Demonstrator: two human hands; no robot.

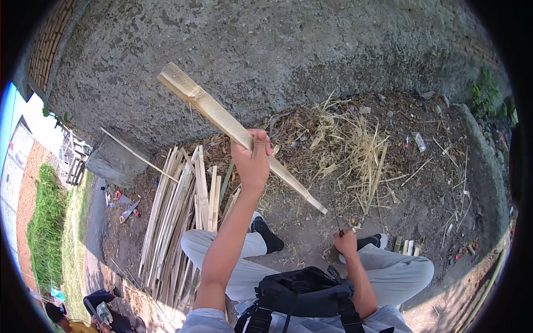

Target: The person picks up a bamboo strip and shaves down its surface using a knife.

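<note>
My left hand [252, 161] is raised in front of me, its fingers wrapped round a long split bamboo strip [216, 114]. The strip slants from a thick end at the upper left to a narrow tip near the ground at the lower right, and knots show along it. Low by my right knee, my right hand [346, 243] is closed on a dark-handled knife [340, 232]; its blade looks like a thin line pointing away from me and stands apart from the strip. My palm hides most of the handle.
Several bamboo strips [172, 205] lie stacked at my left. Pale shavings [355, 147] are heaped ahead, below a rough grey wall [266, 50]. A handsaw [129, 212] lies at far left. A black bag [302, 288] rests at my lap. Another person [69, 322] sits at lower left.
</note>
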